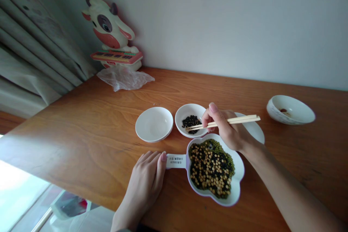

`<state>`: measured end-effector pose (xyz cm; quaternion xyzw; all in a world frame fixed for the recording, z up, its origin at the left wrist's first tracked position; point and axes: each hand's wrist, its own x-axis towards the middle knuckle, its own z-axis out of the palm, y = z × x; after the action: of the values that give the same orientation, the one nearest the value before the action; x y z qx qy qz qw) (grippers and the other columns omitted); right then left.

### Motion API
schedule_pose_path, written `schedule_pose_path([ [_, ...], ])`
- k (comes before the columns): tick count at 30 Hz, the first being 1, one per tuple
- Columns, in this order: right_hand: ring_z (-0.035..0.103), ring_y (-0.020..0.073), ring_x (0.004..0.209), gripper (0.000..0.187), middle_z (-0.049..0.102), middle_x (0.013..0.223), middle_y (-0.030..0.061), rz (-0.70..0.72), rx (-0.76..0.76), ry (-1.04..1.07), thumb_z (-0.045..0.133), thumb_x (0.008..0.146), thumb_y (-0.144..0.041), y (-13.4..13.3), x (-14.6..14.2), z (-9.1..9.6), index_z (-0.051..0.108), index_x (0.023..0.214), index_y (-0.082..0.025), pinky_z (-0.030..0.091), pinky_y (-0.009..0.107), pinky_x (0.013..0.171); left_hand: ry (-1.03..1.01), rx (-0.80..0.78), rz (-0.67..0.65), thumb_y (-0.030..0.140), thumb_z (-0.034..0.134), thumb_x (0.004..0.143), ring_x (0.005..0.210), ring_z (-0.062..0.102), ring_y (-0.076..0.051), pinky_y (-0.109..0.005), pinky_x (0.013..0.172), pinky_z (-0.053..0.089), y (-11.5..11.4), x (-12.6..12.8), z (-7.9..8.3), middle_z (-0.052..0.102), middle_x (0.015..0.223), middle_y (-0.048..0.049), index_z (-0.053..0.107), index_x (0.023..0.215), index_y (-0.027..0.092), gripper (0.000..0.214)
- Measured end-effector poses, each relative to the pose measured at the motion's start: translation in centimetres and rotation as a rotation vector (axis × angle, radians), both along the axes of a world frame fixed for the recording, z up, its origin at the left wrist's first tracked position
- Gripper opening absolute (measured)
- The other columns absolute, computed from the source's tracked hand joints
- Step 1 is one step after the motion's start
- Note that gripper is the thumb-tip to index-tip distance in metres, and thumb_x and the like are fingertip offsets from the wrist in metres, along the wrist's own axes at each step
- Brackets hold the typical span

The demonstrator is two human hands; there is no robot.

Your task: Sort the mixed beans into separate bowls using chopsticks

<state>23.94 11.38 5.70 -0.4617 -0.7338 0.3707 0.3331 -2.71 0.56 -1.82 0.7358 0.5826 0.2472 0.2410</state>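
You can see 2 short lines of dark print on the white handle (176, 161) of the bean dish (240, 174) near the desk's (81, 127) front edge, too small to read.

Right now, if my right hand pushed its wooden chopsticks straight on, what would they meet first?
Likely the black beans in the small round white dish under the tips of the wooden chopsticks; height unclear.

Soft daylight from the lower left, overexposed there; wide-angle bending at edges.
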Motion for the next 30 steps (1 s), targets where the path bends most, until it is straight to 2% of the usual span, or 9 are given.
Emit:
schedule_pose_path([
  [22, 0.056, 0.0155, 0.063, 0.070, 0.059, 0.064, 0.0002, -0.015, 0.002, 0.080, 0.017, 0.109, -0.060, 0.04, -0.01, -0.24, 0.062, 0.070, -0.021, 0.038, 0.033, 0.065, -0.010, 0.003, 0.004, 0.033, 0.034, 0.112, 0.081, 0.056, -0.020, -0.036, 0.082, 0.041, -0.05, 0.02, 0.06, 0.066, 0.087, -0.0028, 0.053, 0.081, 0.022, 0.038],
  [30, 0.056, 0.0146, 0.064, 0.072, 0.057, 0.063, -0.0010, -0.015, 0.029, 0.025, 0.014, 0.108, -0.060, 0.03, 0.11, -0.21, 0.060, 0.069, -0.021, 0.039, 0.033, 0.067, 0.000, -0.001, 0.008, 0.034, 0.034, 0.112, 0.080, 0.056, -0.020, -0.037, 0.082, 0.042, 0.09, 0.15, 0.08, 0.066, 0.086, -0.0032, 0.052, 0.080, 0.022, 0.039],
])
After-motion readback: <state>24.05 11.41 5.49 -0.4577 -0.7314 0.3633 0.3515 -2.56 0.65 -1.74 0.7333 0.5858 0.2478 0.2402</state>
